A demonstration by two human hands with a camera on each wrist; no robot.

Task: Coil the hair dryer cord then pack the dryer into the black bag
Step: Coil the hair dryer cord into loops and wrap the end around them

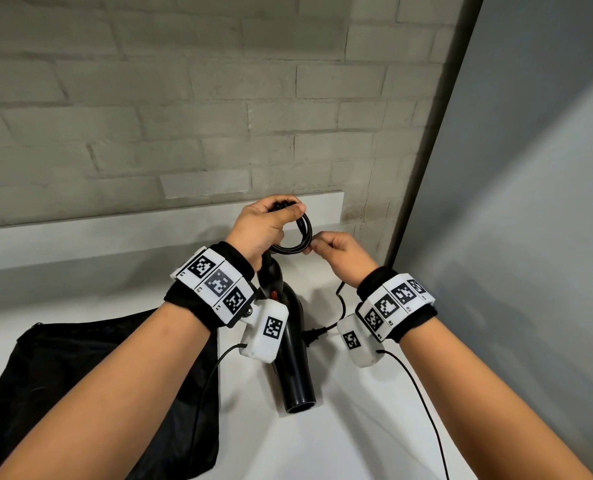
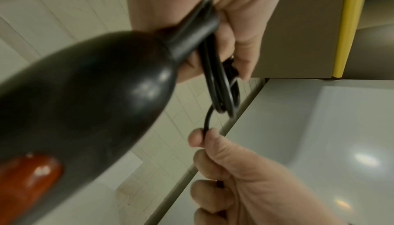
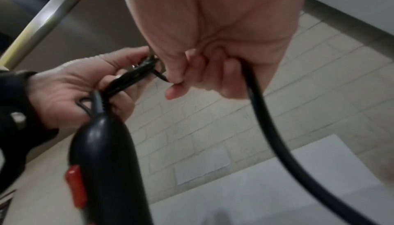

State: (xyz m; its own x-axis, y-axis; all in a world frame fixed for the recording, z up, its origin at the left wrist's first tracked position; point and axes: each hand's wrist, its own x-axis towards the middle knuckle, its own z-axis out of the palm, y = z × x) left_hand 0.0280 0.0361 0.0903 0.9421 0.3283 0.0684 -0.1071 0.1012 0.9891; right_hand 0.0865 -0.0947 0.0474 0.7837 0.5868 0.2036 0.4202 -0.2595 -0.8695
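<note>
My left hand (image 1: 281,216) grips several loops of the black cord (image 1: 302,233), held above the table by the brick wall. The black hair dryer (image 1: 293,355), with its red switch (image 3: 75,184), reaches down from that hand, its nozzle towards me. My right hand (image 1: 314,245) pinches the cord just right of the coil (image 2: 221,90). The loose cord runs down under the right wrist to the plug (image 1: 314,336). The black bag (image 1: 80,375) lies flat on the white table (image 1: 340,427), left of the dryer. I cannot tell whether the dryer touches the table.
A grey brick wall (image 1: 184,116) stands straight ahead with a white ledge (image 1: 115,237) along its foot. A grey panel (image 1: 513,202) closes the right side. Thin sensor cables (image 1: 423,403) trail from both wrist units across the table.
</note>
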